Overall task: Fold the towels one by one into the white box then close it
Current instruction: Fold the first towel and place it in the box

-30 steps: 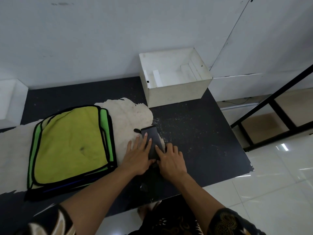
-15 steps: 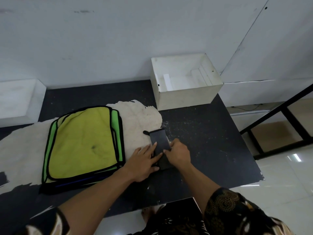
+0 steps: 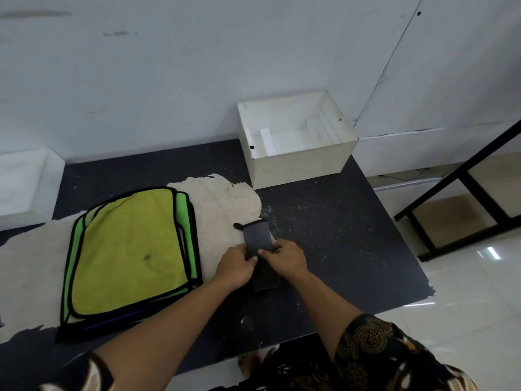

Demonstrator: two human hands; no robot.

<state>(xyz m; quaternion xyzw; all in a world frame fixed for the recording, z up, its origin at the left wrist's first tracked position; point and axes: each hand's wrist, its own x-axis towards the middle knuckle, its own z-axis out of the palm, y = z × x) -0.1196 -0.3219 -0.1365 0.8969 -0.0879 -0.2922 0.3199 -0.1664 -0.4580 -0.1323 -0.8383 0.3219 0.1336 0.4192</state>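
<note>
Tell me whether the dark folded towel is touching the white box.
Apart. The head view shows bare black table between the dark folded towel and the white box.

Soft, even light fills the scene, moderately bright, with a cool bluish cast on the wall [image 3: 197, 80]. Shadows on the worktop [image 3: 352, 235] are faint and blurred. White glare patches sit on the glossy floor [image 3: 479, 320] beyond the worktop's right edge. The dark towel [image 3: 257, 238] barely stands out from the dark worktop. Wide-angle distortion curves straight lines near the edges, and fine detail is soft.
</note>
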